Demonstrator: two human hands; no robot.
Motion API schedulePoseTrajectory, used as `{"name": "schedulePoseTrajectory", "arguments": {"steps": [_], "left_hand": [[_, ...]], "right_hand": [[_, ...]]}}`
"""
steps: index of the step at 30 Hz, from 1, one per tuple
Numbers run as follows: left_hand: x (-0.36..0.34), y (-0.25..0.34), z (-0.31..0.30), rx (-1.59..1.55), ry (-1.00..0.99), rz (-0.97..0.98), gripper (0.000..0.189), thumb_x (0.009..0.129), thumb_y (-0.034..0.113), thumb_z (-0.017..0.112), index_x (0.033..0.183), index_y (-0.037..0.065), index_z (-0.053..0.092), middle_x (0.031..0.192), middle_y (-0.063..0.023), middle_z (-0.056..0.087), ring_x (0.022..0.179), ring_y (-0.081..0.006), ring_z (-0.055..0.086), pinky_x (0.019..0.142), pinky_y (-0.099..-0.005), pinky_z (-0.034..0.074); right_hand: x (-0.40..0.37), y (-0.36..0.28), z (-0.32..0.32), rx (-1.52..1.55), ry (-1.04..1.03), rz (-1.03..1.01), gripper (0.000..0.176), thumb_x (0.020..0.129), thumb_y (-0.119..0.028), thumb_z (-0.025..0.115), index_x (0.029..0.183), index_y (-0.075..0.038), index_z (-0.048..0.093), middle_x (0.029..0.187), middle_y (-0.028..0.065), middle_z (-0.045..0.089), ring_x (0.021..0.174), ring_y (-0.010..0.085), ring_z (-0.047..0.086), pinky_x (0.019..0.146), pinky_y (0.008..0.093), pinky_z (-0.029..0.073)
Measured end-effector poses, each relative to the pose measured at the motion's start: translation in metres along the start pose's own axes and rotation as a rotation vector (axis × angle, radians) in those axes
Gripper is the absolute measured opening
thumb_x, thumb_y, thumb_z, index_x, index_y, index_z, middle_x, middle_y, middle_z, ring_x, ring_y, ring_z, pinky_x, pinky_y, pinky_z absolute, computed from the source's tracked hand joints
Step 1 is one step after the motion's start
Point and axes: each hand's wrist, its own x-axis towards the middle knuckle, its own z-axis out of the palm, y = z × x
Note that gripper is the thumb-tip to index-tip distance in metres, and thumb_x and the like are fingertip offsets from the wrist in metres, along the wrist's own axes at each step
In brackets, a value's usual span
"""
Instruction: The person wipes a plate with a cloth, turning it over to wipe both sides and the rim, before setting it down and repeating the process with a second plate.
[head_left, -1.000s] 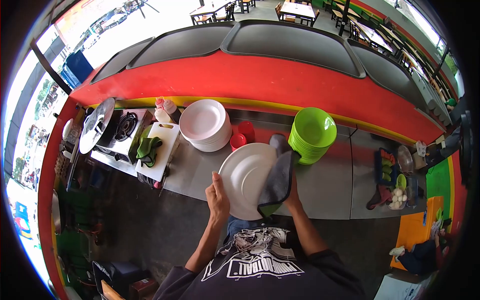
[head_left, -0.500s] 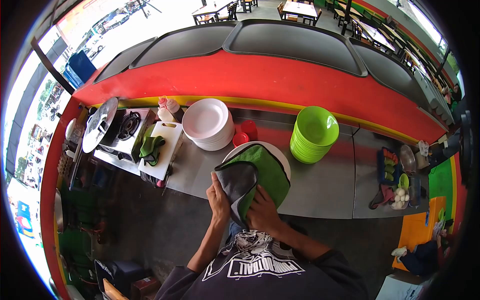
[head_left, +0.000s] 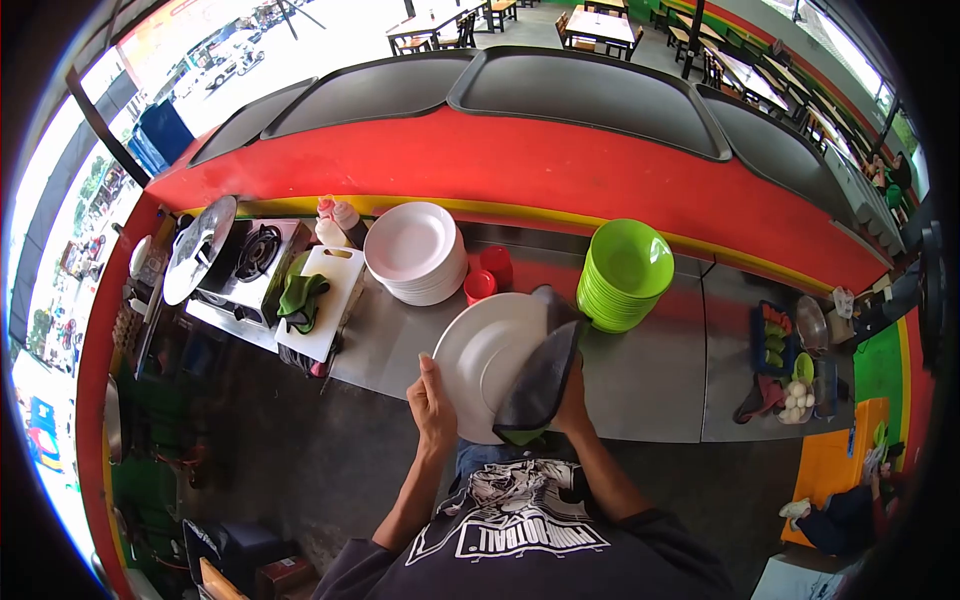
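Note:
A white plate (head_left: 475,355) is held up over the counter's front edge, its face toward me. My left hand (head_left: 432,405) grips its left rim, thumb upright along the edge. At the right rim, my right hand (head_left: 574,402) is closed on a grey and green cloth (head_left: 540,385), which folds over that side of the plate. The cloth hides most of the right fingers. Behind the plate are two red cups (head_left: 488,278). A stack of white plates (head_left: 415,250) stands to the left, and a stack of green bowls (head_left: 625,275) to the right.
On the left are a gas stove (head_left: 255,255), a white cutting board (head_left: 335,285) with a green cloth (head_left: 302,300), and sauce bottles (head_left: 335,222). Eggs (head_left: 797,400) and a blue tray (head_left: 770,340) sit at the right. Black trays (head_left: 590,95) line the red ledge (head_left: 450,155).
The cloth has moved from covering the plate's front to its right edge, uncovering the face. My right hand has shifted right with it; my left hand now grips the rim.

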Motion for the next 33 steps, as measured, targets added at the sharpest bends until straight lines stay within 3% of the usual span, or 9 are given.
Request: {"name": "schedulePoseTrajectory", "arguments": {"steps": [5,11,14,16,20,21,25,27,33], "left_hand": [[-0.005,0.0,0.014,-0.061,0.154,0.134,0.06,0.106,0.045,0.038,0.06,0.006,0.044,0.057,0.0089,0.04,0.054,-0.0024,0.031,0.047,-0.0247,0.023],[-0.013,-0.013,0.006,0.186,0.039,0.453,0.07,0.102,0.056,0.032,0.055,0.006,0.045,0.049,0.0037,0.044,0.045,-0.0088,0.041,0.045,-0.0273,0.032],[-0.008,0.0,0.002,0.173,-0.242,0.767,0.08,0.098,0.067,0.022,0.054,0.006,0.048,0.047,-0.0017,0.049,0.042,-0.0178,0.051,0.05,-0.0296,0.044],[0.002,0.007,0.001,0.082,-0.442,0.81,0.088,0.094,0.073,0.012,0.053,0.006,0.05,0.045,-0.0037,0.052,0.041,-0.0232,0.054,0.055,-0.0327,0.05],[0.012,0.018,-0.012,0.198,-0.437,0.639,0.059,0.1,0.048,0.035,0.073,0.002,0.06,0.096,-0.0144,0.067,0.101,-0.029,0.064,0.1,-0.0422,0.043],[0.003,0.014,-0.011,0.066,-0.409,0.44,0.036,0.095,0.03,0.047,0.108,0.0,0.061,0.133,-0.0172,0.051,0.128,-0.0271,0.047,0.11,-0.0402,0.031],[0.008,0.01,-0.018,-0.295,-0.413,-0.179,0.053,0.097,0.021,0.054,0.143,0.0,0.038,0.139,-0.0136,0.047,0.128,-0.0229,0.045,0.106,-0.0347,0.036],[0.013,0.006,-0.024,-0.227,-0.355,-0.205,0.051,0.099,0.027,0.053,0.141,0.0,0.04,0.134,-0.0127,0.051,0.122,-0.0212,0.049,0.103,-0.0335,0.039],[0.038,-0.016,-0.037,-0.114,-0.065,-0.084,0.045,0.103,0.032,0.049,0.134,-0.001,0.045,0.12,-0.0108,0.059,0.108,-0.0167,0.055,0.094,-0.0303,0.044]], "right_hand": [[-0.067,0.078,0.049,0.021,0.036,-0.002,0.076,0.085,-0.019,0.072,0.145,-0.001,0.028,0.134,0.0162,0.047,0.126,0.0303,0.046,0.109,0.0402,0.033],[-0.023,0.021,0.015,1.31,0.177,0.719,0.061,0.095,-0.045,0.057,0.138,-0.004,0.046,0.129,0.0127,0.058,0.122,0.0258,0.053,0.108,0.0404,0.039],[0.0,0.024,-0.028,1.599,-0.16,0.729,0.063,0.095,-0.054,0.049,0.133,-0.003,0.051,0.125,0.0151,0.061,0.118,0.0291,0.057,0.105,0.0429,0.043],[0.013,-0.01,-0.048,1.559,-0.342,0.685,0.064,0.096,-0.054,0.046,0.133,-0.002,0.051,0.125,0.0175,0.062,0.114,0.0301,0.059,0.101,0.0442,0.047],[0.018,0.005,-0.047,1.303,-0.161,0.482,0.06,0.099,-0.041,0.043,0.139,0.004,0.045,0.132,0.0195,0.056,0.118,0.0295,0.057,0.103,0.0405,0.045],[0.02,-0.002,-0.045,1.193,-0.123,0.408,0.058,0.099,-0.039,0.043,0.138,0.004,0.045,0.132,0.0184,0.056,0.118,0.0276,0.057,0.103,0.0392,0.045],[0.018,0.003,-0.032,1.015,0.013,0.328,0.05,0.101,-0.031,0.043,0.137,0.003,0.047,0.13,0.0138,0.059,0.115,0.0214,0.059,0.101,0.0352,0.046],[0.02,-0.004,-0.026,0.973,0.044,0.43,0.037,0.1,-0.018,0.049,0.132,0.0,0.052,0.117,0.0044,0.063,0.101,0.0097,0.061,0.091,0.029,0.048],[0.024,-0.013,0.038,0.347,0.109,0.275,0.035,0.1,-0.015,0.049,0.128,0.006,0.051,0.114,0.0162,0.063,0.109,0.0233,0.058,0.097,0.0347,0.042]]}}
